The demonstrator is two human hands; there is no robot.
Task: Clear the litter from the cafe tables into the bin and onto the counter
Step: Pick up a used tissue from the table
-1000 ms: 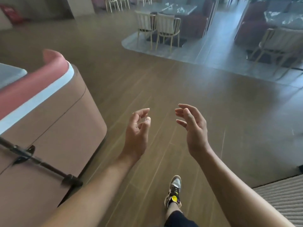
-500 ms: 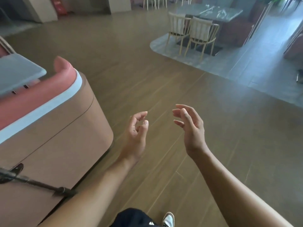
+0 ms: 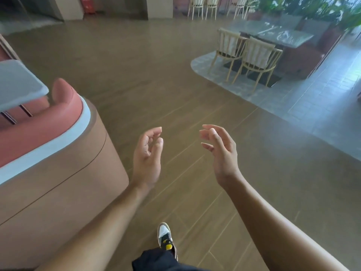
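Firstly, at the left edge only a corner of a grey table (image 3: 17, 83) comes into view, and most of its top is cut off. Just beside it and lower runs a pink bench (image 3: 48, 124) with a rounded back. Around the bench curves a brown wall (image 3: 64, 184) with a pale band on top. Far behind, near the top edge, a red thing (image 3: 88, 4) stands by a pillar (image 3: 68, 8); it is too blurred to name.

The wooden floor (image 3: 136, 75) fills the middle. Over it the left hand (image 3: 147, 155) is held in the air, the palm turned to the right, the fingers loosely bent and holding nothing. The right hand (image 3: 220, 153) is near it but apart, the palm turned to the left, also with relaxed, half-bent fingers and nothing between them. Below, between the two forearms, one shoe (image 3: 166, 238), white and grey with a yellow spot, stands on the floor. A dark trouser leg (image 3: 156, 259) shows at the bottom edge.

To the right, well apart from the hands, two pale chairs (image 3: 256, 55) stand side by side on a grey tiled area (image 3: 312, 106), close against a dark table (image 3: 279, 33) with a shiny stone top. White marks show on this top, but I cannot tell if they are litter or only the pattern of the stone. Green plants (image 3: 312, 6) stand behind it in the top right corner.
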